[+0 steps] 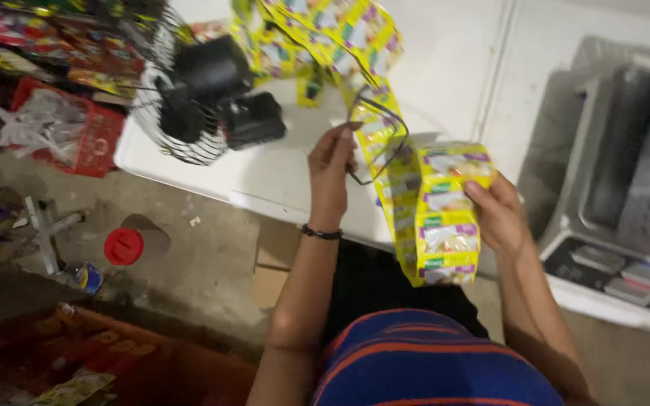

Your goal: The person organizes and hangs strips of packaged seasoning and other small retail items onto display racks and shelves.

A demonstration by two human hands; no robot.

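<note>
Right hand (499, 214) gripping a folded stack of glossy yellow sachets (441, 214), fingers wrapped over its top corner, held just off the near edge of the white table (265, 177). Left hand (331, 169) up beside it, fingertips pinching the same crinkly sachet strip (374, 113) where it runs upward across the table; a thin dark wire loop (385, 143) curling right there against the strip. Black beaded bracelet (321, 234) on the left wrist. More of the strip heaped in loose yellow folds at the table's far side. On the table's left end, a small black fan (189, 98) with round wire cage, tipped on its side. Left of the table, a red mesh basket (88, 139) holding crumpled clear plastic. On the concrete floor below the table's left corner, a round red lid (123, 246). Right of the table, grey plastic trays (626, 165), ridged, stacked upright.
</note>
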